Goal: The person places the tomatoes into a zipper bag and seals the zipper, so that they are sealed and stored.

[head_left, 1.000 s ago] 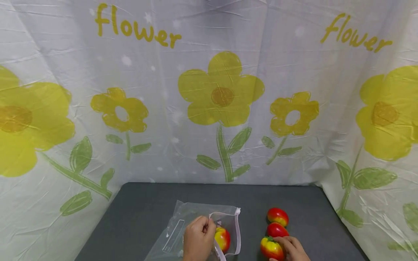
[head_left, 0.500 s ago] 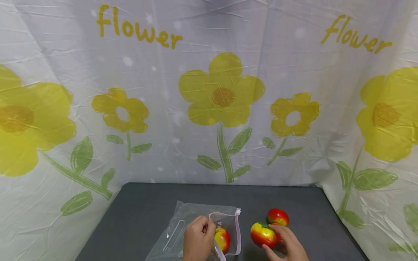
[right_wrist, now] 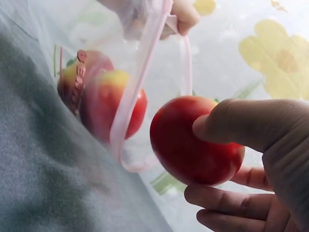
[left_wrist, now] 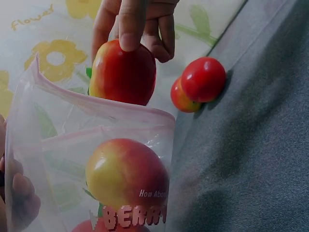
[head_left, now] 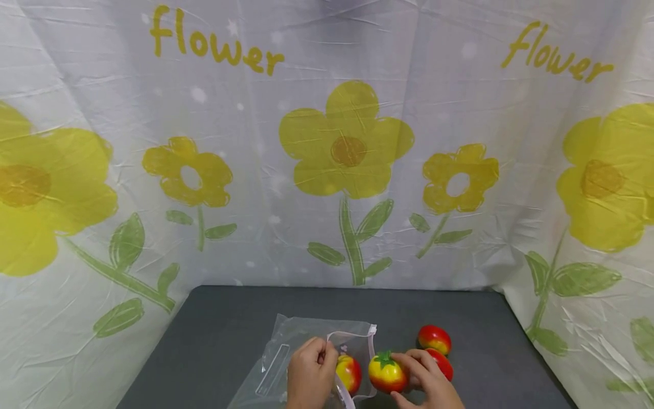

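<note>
My left hand [head_left: 310,372] pinches the near rim of a clear zip bag [head_left: 286,335], whose pinkish mouth faces right and gapes. Inside lies a red-and-yellow tomato [head_left: 348,375]; the right wrist view shows a second tomato [right_wrist: 79,77] behind it in the bag. Just outside the mouth, my right hand [head_left: 426,375] holds another red-and-yellow tomato [head_left: 387,373] with a green leafy top, thumb on one side and fingers on the other. In the right wrist view, this held tomato [right_wrist: 193,142] is beside the bag's rim, apart from the tomatoes inside.
Two more red fruits, a far one [head_left: 434,339] and a nearer one [head_left: 442,364] partly behind my right hand, lie on the dark grey table [head_left: 230,309]. A white curtain [head_left: 255,244] printed with yellow flowers stands behind and at both sides.
My right hand has carried the tomato leftward from beside the other fruits to the bag's mouth. The left hand and the bag have stayed in place.
</note>
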Demonstrator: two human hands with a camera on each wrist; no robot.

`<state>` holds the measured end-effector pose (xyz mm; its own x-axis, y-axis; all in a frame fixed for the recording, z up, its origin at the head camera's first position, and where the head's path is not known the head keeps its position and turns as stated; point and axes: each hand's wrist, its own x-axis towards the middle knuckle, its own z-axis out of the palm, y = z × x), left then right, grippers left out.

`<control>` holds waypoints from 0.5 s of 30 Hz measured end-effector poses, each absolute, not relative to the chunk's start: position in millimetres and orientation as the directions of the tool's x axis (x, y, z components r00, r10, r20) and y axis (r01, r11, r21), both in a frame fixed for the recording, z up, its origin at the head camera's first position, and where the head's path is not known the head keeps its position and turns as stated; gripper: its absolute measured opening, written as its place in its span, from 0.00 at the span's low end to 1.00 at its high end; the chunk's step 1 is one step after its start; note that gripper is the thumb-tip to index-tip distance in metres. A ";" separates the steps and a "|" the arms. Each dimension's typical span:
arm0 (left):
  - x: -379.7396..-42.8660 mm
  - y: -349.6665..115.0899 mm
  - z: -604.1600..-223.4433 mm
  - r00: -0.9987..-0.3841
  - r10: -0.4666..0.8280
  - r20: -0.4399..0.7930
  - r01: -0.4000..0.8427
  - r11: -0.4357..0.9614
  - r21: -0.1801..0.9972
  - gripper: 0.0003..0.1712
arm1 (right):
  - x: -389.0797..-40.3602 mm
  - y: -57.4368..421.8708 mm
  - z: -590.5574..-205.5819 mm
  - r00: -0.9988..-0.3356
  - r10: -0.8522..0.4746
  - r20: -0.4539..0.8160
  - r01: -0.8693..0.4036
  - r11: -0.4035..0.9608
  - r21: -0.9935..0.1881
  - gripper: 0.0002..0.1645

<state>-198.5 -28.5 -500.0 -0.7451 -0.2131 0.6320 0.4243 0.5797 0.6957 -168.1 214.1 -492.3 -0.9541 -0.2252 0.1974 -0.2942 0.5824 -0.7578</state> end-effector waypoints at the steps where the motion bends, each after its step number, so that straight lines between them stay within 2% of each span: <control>1: -198.3 -28.4 -500.1 -0.746 -0.211 0.632 0.425 0.581 0.695 0.26 | -168.5 213.7 -492.4 -0.952 -0.244 0.183 -0.294 0.577 -0.762 0.32; 9: -196.7 -26.8 -497.6 -0.767 -0.206 0.607 0.403 0.582 0.706 0.27 | -174.0 207.7 -493.3 -0.933 -0.329 0.144 -0.325 0.604 -0.728 0.33; 15: -198.8 -25.8 -499.3 -0.690 -0.196 0.697 0.489 0.584 0.648 0.27 | -177.5 202.8 -492.6 -0.912 -0.381 0.153 -0.369 0.598 -0.711 0.31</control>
